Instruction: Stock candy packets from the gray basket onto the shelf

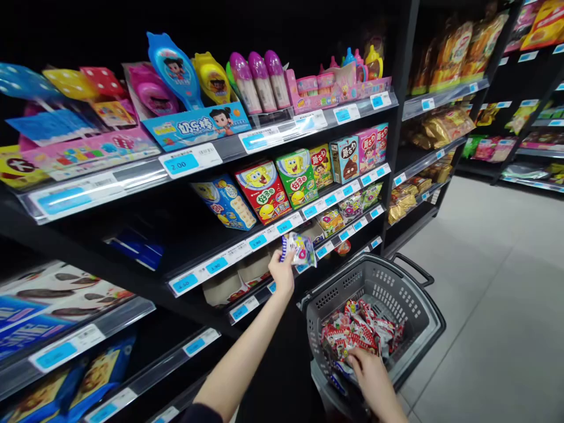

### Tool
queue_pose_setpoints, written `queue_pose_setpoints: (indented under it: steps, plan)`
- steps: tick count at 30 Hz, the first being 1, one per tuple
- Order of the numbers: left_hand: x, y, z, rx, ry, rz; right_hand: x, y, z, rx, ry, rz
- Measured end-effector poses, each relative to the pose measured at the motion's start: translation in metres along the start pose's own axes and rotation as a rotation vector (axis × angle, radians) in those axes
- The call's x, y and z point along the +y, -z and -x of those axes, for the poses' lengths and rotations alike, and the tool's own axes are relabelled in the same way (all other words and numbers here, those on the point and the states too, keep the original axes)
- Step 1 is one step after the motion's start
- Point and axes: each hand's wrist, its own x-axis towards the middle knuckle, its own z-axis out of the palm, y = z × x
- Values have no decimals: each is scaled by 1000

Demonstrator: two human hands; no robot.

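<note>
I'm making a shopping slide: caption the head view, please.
Left hand holds a small packet beside store shelves, right hand at the red packets in a gray basket.

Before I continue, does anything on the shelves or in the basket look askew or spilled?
The blue box at the left end of its row looks askew, turned differently from the red box beside it, though lens distortion may exaggerate this. I see nothing spilled from the basket.

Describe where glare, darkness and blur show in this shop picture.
Head view: glare streaks the upper clear price strip; head view, far left: the price label is smeared; head view, middle: the green box looks sharper; head view, top: the background falls to near black.
</note>
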Motion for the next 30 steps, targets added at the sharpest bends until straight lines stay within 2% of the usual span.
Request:
queue_pose_setpoints:
  steps: [2, 3, 5, 7, 8, 10, 12, 13, 15, 17, 18, 20, 22, 24, 27, 30]
  plan:
    - [4, 18, 41, -66, -71, -67, -16, 0, 1, 43, -25, -461]
    - [8, 27, 63, -145, -137, -86, -24, 0, 3, 47, -64, -710]
    - [15, 42, 110, -392, -290, -107, -39, 1, 10, 27, -131, -1178]
    - [19, 55, 153, -652, -470, -169, -49, 3, 18, -20, -175, -1504]
    - [19, 61, 171, -771, -537, -210, -51, 4, 22, -36, -213, -1583]
    - [18, 69, 195, -986, -604, -213, -50, 7, 28, -30, -346, -1608]
    - [16, 75, 200, -1164, -579, -137, -45, 11, 31, 15, -455, -1575]
    - [15, 78, 197, -1197, -527, -96, -43, 14, 32, 33, -470, -1568]
    - [12, 80, 184, -1104, -340, -53, -38, 22, 34, 35, -459, -1552]
    - [6, 82, 169, -990, -79, 21, -36, 29, 37, -8, -451, -1494]
    - [2, 82, 164, -988, 66, 104, -35, 31, 39, -41, -454, -1455]
    - [-8, 83, 159, -1065, 349, 320, -34, 33, 42, -96, -448, -1371]
    - [-19, 83, 160, -1095, 548, 463, -30, 33, 43, -86, -396, -1272]
    - [-28, 82, 164, -1046, 621, 480, -23, 33, 40, 9, -289, -1136]
    - [-36, 78, 168, -963, 609, 476, -9, 37, 33, 153, -129, -922]
    - [-37, 74, 168, -917, 553, 496, 2, 40, 30, 192, -97, -836]
